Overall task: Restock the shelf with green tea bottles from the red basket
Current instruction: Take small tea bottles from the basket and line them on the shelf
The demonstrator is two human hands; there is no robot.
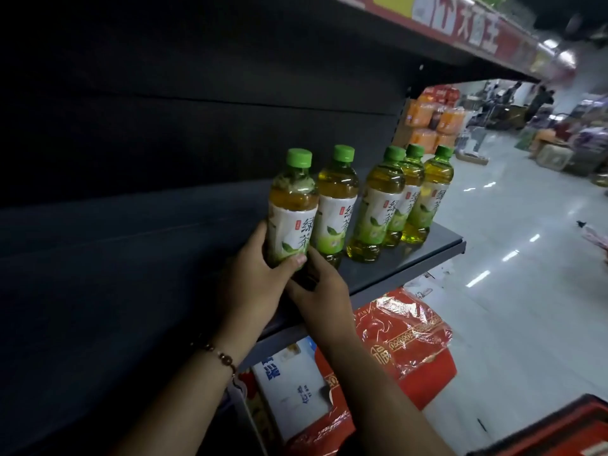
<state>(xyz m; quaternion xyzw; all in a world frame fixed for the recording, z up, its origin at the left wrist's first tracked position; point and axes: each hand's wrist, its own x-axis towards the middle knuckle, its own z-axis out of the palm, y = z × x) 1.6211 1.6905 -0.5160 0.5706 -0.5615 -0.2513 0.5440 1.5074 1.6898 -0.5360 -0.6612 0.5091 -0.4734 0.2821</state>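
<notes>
Several green tea bottles with green caps and white-green labels stand in a row on the dark grey shelf. My left hand grips the lower body of the leftmost bottle, thumb across its label. My right hand touches the base of the same bottle from the right side, fingers under it; whether it grips is unclear. The neighbouring bottle stands right beside it, and three more bottles stand further right. A corner of the red basket shows at the bottom right.
The shelf left of the bottles is dark and bare. A red price strip runs along the shelf above. Below the shelf lie red plastic-wrapped packs and a white box. The aisle floor opens to the right, with stacked goods far off.
</notes>
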